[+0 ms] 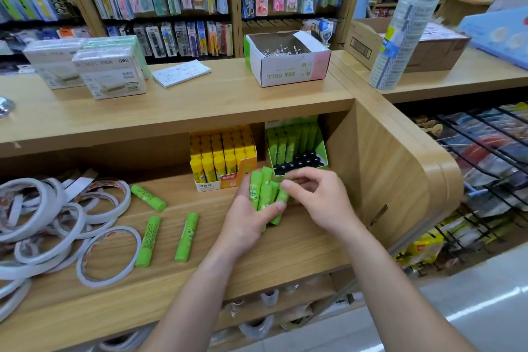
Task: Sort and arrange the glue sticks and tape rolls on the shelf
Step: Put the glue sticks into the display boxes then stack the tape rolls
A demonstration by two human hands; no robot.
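On the wooden shelf (300, 246), right end, before the open green cardboard box (321, 147): my left hand (245, 226) grips a bundle of green plastic glue sticks (256, 186), my right hand (320, 200) pinches one. Step looks like boxing the greens. Next: stand them upright in the box, then fetch the loose green sticks (187, 237) beside the white tape rolls (60, 203).

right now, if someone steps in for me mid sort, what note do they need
Left grip: holds a bundle of green sticks.
Right grip: pinches one stick of that bundle, in front of the green box.
Where: green box, at the right of the shelf, already holds sticks; yellow box beside it looks full. Three loose green sticks lie on the shelf; tape rolls lie piled at the left.
Done: yellow sticks boxed, some green ones boxed.
Left: box the held and loose green sticks, then arrange the tape.
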